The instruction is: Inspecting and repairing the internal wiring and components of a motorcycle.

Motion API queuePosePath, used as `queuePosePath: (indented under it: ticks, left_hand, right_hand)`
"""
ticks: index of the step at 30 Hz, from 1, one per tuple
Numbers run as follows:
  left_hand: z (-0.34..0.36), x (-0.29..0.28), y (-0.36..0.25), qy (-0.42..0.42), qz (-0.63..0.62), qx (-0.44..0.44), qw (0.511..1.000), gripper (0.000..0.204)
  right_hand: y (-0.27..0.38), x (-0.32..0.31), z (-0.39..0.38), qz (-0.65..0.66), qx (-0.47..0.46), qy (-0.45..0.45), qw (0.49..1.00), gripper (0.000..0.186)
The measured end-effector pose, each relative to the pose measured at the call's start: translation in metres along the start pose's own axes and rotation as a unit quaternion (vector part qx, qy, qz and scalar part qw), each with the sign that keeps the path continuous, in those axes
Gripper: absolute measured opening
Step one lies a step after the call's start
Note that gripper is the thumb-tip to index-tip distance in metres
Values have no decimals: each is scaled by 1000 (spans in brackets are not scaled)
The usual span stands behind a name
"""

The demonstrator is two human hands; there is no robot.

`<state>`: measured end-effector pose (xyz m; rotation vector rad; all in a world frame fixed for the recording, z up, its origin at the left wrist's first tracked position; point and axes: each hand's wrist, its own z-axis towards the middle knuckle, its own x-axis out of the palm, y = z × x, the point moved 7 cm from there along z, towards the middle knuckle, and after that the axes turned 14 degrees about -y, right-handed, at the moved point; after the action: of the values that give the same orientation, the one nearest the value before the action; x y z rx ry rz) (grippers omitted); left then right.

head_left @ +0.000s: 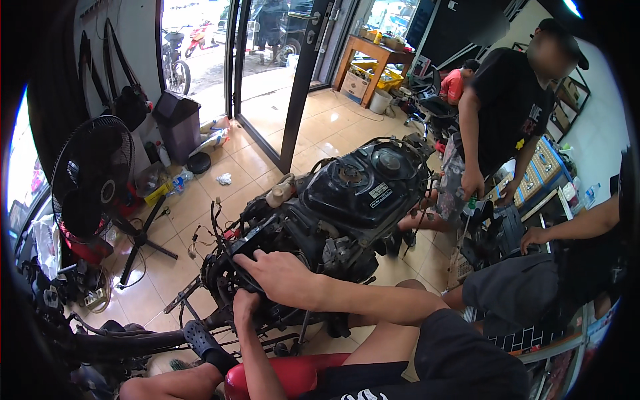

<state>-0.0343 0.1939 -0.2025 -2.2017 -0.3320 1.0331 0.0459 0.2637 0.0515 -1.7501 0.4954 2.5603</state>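
In front of me stands a partly stripped motorcycle with a black fuel tank and bare frame. My right hand reaches across to the near end of the frame. Its fingers are bent over a dark part there, and what they grip is hidden. Just below it, my left hand reaches in among dark frame parts and cables, its fingers mostly out of sight. Loose wires with connectors hang beside the hands on the left. A red, rounded object lies under my left forearm.
A black pedestal fan and a grey bin stand at left. The glass door is open. At right, one person stands and another person's arm reaches toward black plastic parts. A wooden table is behind.
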Motion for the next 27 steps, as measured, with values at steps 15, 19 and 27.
queuePosePath:
  ticks: [15,19,27]
  left_hand:
    - [-5,-5,-7,-5,-47,4,999,59]
    - [-5,-4,-12,6,-56,41,998,56]
    - [10,8,15,-7,-60,36,998,56]
  right_hand:
    - [0,8,0,-27,33,147,988,42]
    - [8,6,-2,1,-24,63,998,47]
    - [10,5,3,-21,-5,90,996,38]
